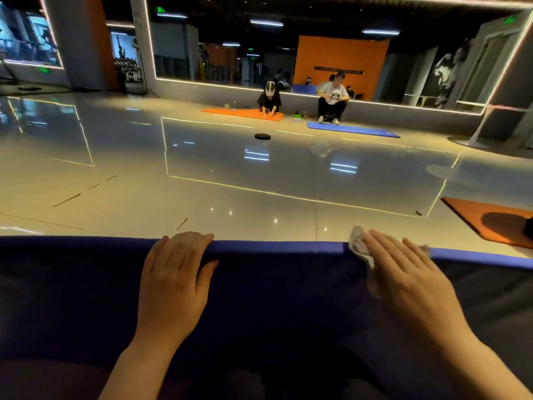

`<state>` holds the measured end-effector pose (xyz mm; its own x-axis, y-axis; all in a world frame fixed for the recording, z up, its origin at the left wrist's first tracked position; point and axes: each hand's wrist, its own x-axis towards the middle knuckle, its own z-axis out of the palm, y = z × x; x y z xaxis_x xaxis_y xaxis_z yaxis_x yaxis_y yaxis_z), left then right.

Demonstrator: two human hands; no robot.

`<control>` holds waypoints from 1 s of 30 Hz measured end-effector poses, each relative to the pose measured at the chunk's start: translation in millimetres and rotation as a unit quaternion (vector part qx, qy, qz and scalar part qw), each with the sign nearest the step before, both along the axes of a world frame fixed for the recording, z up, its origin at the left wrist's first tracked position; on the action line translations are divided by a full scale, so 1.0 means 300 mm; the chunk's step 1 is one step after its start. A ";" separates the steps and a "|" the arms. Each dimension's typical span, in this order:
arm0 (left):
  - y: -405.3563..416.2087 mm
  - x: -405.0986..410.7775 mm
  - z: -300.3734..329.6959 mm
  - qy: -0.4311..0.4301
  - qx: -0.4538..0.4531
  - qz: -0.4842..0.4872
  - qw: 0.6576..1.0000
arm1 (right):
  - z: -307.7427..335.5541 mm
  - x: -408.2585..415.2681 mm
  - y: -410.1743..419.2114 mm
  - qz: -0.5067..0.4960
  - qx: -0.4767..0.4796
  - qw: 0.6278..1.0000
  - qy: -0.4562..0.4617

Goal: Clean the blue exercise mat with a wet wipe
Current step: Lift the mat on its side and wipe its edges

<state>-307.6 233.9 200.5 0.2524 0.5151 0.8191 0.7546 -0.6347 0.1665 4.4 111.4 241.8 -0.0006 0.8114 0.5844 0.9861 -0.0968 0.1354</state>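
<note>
The blue exercise mat [274, 284] fills the lower half of the head view, its far edge running across the picture. My left hand [176, 278] lies flat on the mat, fingertips reaching the far edge. My right hand [403, 278] presses flat with straight fingers on a crumpled whitish wet wipe [360, 249] at the mat's far edge. The wipe shows to the left of the fingers and a little beyond them on the right; the rest is hidden under the palm.
Glossy tiled floor [230, 183] stretches ahead. An orange mat [490, 220] lies at the right. Far off, one person kneels on an orange mat [242, 113], another crouches by a blue mat [352, 129]. A dark disc [262, 136] rests mid-floor. A mirror wall stands behind.
</note>
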 end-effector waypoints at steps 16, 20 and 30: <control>-0.029 -0.025 0.008 0.028 -0.035 0.018 0.999 | -0.032 -0.304 0.162 0.157 0.010 0.987 -0.019; -0.014 -0.004 -0.002 0.004 -0.032 0.011 0.999 | -0.038 0.063 0.013 0.015 0.061 0.998 0.000; -0.062 0.037 -0.018 -0.008 -0.038 0.042 0.998 | -0.057 -0.232 0.150 0.085 0.082 0.989 0.086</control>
<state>-296.3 215.1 195.0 0.1933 0.5946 0.7805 0.8012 -0.5548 0.2242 -65.1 156.4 224.8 -0.0183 0.7017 0.7123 0.9970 0.0662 -0.0396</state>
